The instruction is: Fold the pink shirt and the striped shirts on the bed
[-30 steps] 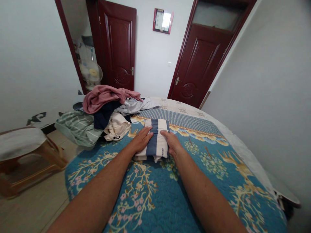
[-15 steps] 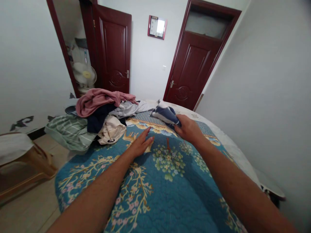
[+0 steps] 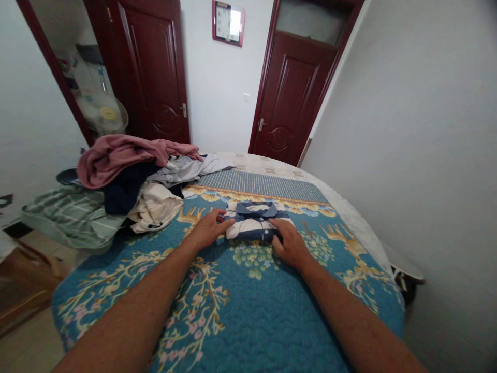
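Note:
A blue and white striped shirt (image 3: 248,228) lies folded on the teal patterned bedcover (image 3: 272,311), its blue collar toward the far side. My left hand (image 3: 209,228) is at the shirt's left edge, with its thumb and fingers apart and the thumb reaching over the cloth. On the right, my right hand (image 3: 289,241) has its fingers closed on the shirt's near right part, the index finger lying on top near the buttons.
Left of the shirt is a heap of clothes: a pink garment (image 3: 116,158), a dark blue one (image 3: 130,186), a cream one (image 3: 155,207) and a green checked one (image 3: 73,215). A wooden chair (image 3: 27,290) stands at the lower left. A wall (image 3: 407,129) rises on the right.
The shirt, earlier held up by my right hand, now lies on the bedcover. My left hand has come to its left edge, and my right hand has moved lower. The view has shifted right.

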Available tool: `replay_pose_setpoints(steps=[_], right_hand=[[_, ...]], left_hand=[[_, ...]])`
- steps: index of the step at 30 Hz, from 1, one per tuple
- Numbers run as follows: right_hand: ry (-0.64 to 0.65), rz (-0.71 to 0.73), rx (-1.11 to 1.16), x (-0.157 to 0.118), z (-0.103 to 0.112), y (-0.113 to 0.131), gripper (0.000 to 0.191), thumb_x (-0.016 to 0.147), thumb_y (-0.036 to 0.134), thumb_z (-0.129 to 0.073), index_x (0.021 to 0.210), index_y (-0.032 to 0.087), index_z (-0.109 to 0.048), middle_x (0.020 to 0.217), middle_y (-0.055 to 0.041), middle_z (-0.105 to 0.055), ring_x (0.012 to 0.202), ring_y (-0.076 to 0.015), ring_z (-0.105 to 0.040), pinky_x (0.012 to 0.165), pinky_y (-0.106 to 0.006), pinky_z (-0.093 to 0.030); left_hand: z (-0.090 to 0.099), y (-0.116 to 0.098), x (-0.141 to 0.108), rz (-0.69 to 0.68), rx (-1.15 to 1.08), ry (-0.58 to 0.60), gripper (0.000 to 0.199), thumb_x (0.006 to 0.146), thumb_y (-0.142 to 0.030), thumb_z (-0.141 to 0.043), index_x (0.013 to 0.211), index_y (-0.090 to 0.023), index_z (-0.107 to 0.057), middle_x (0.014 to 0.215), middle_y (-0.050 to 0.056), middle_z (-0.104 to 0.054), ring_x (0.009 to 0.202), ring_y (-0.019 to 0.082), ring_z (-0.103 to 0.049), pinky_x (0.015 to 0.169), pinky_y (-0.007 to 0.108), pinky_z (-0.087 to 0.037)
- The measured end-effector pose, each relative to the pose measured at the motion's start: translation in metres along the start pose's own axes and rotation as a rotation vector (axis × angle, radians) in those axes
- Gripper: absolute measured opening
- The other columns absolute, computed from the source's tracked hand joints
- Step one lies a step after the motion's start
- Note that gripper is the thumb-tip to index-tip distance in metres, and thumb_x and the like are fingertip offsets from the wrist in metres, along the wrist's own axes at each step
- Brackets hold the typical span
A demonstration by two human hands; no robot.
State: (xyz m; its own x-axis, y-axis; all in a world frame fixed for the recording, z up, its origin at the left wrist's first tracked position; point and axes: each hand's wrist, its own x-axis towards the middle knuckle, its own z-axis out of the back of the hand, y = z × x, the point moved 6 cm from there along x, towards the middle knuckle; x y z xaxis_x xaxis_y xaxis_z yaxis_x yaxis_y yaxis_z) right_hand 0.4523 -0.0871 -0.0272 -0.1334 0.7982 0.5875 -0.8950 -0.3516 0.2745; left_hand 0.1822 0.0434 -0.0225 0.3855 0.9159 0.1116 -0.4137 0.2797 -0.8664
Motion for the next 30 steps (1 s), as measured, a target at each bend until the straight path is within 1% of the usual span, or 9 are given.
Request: replay_pose_setpoints(steps=[3,7,11,17,20,23,25,28,30], right_hand=[[-0.143,-0.239,-0.115,0.001,0.014,-0.033,0.048,0.096,0.024,-0.052,0.141,0.014,-0.065,0.138,-0.0192,-0.07,0.132,-0.0323,-0.062,0.12,-0.053,-0.045],[-0.093,-0.449,-0.176,-0.004,0.011,-0.065,0.048,0.101,0.035,-0.05,0.138,0.01,-0.067,0.128,-0.0212,-0.073,0.12,-0.0344,-0.066,0.112,-0.051,-0.049],[-0.066,-0.505,-0.189,0.0,0.008,-0.074,0.045,0.102,0.044,-0.055,0.132,0.013,-0.07,0.123,-0.0188,-0.075,0.114,-0.033,-0.067,0.106,-0.045,-0.049],[-0.02,-0.546,-0.205,0.009,0.002,-0.075,0.023,0.101,0.038,-0.056,0.095,0.022,-0.072,0.098,-0.0117,-0.073,0.102,-0.0286,-0.065,0.096,-0.038,-0.047],[-0.089,-0.517,-0.167,0.011,0.012,-0.076,0.021,0.1,0.034,-0.053,0.089,0.022,-0.066,0.095,-0.01,-0.07,0.098,-0.0263,-0.063,0.092,-0.036,-0.046],[-0.164,-0.556,-0.164,0.005,0.028,-0.084,0.017,0.1,0.032,-0.053,0.089,0.022,-0.061,0.091,-0.0086,-0.069,0.09,-0.0245,-0.062,0.085,-0.033,-0.045],[-0.132,-0.638,-0.161,-0.003,0.033,-0.093,0.016,0.099,0.031,-0.053,0.086,0.023,-0.06,0.084,-0.0066,-0.067,0.082,-0.0233,-0.061,0.077,-0.032,-0.043],[-0.013,-0.689,-0.142,-0.013,0.03,-0.1,0.017,0.098,0.03,-0.055,0.083,0.023,-0.06,0.076,-0.0045,-0.066,0.075,-0.0222,-0.06,0.07,-0.03,-0.04],[0.022,-0.659,-0.135,-0.014,0.026,-0.097,0.017,0.098,0.031,-0.055,0.085,0.023,-0.063,0.077,-0.0047,-0.068,0.076,-0.0224,-0.062,0.071,-0.03,-0.041]], left_hand=[[0.0,-0.009,-0.002,-0.016,0.006,-0.066,0.071,0.077,-0.056,-0.076,0.133,-0.012,-0.069,0.091,0.005,-0.069,0.08,0.023,-0.066,0.072,0.033,-0.05],[-0.003,-0.02,-0.004,-0.055,-0.105,-0.091,0.067,0.079,-0.046,-0.072,0.137,-0.012,-0.066,0.088,0.002,-0.063,0.079,0.02,-0.063,0.071,0.031,-0.049],[-0.014,-0.023,-0.007,-0.018,-0.182,-0.072,0.076,0.084,-0.045,-0.068,0.152,-0.013,-0.054,0.088,0.001,-0.065,0.076,0.02,-0.063,0.067,0.031,-0.047],[-0.026,-0.012,-0.008,0.054,0.017,-0.091,0.072,0.091,-0.042,-0.062,0.155,-0.012,-0.053,0.086,0.003,-0.069,0.074,0.023,-0.065,0.071,0.035,-0.051],[-0.026,-0.01,-0.002,-0.042,0.072,-0.123,0.067,0.096,-0.043,-0.055,0.157,-0.015,-0.052,0.109,0.009,-0.075,0.094,0.027,-0.071,0.089,0.04,-0.055],[-0.026,-0.008,0.006,-0.131,0.128,-0.151,0.061,0.098,-0.042,-0.052,0.154,-0.019,-0.056,0.141,0.014,-0.069,0.128,0.031,-0.066,0.113,0.045,-0.048],[-0.027,-0.006,0.012,-0.133,0.123,-0.142,0.057,0.098,-0.041,-0.051,0.15,-0.019,-0.059,0.149,0.014,-0.065,0.138,0.032,-0.061,0.12,0.046,-0.043],[-0.026,-0.003,0.017,-0.083,0.055,-0.153,0.052,0.097,-0.043,-0.052,0.141,-0.018,-0.065,0.141,0.014,-0.07,0.132,0.031,-0.064,0.114,0.044,-0.049],[-0.026,0.002,0.016,0.017,-0.072,-0.147,0.054,0.096,-0.047,-0.055,0.141,-0.019,-0.065,0.127,0.013,-0.075,0.114,0.03,-0.072,0.095,0.041,-0.059]])
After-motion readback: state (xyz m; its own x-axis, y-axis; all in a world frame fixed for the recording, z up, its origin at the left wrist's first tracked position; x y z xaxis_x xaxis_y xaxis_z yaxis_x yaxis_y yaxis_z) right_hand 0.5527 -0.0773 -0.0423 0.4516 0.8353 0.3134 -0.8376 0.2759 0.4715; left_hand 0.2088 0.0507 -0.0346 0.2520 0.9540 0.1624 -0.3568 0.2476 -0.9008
